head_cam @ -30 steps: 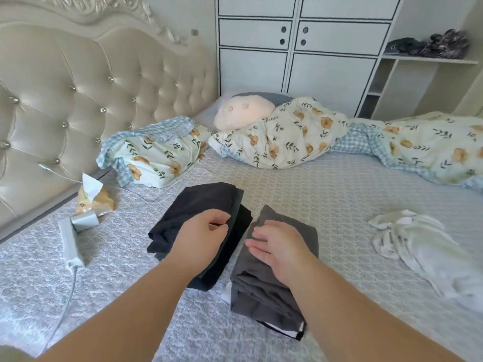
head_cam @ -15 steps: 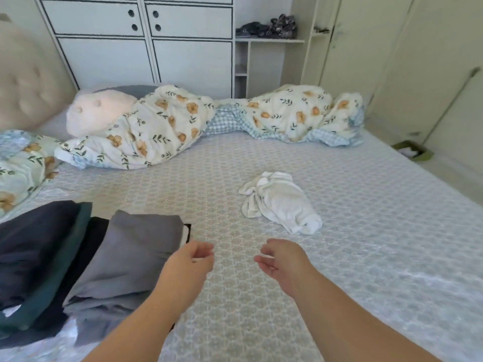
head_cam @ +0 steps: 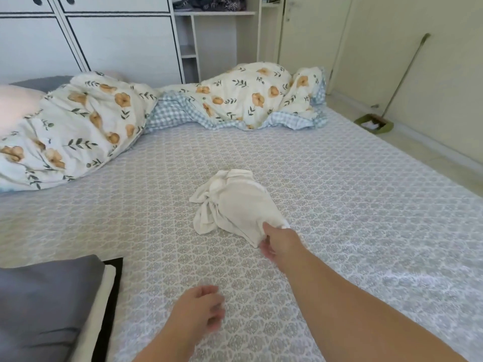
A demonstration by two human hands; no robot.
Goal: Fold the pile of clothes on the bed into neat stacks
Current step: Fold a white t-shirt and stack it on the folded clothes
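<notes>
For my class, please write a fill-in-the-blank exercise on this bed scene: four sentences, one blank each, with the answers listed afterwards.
1. The right hand pinches the near edge of a crumpled garment whose colour is ____.
2. The left hand holds ____.
3. The top piece of the folded stack at lower left is ____ in colour.
4. The rumpled duvet along the far side of the bed is printed with ____.

Answers: white; nothing; grey; flowers
</notes>
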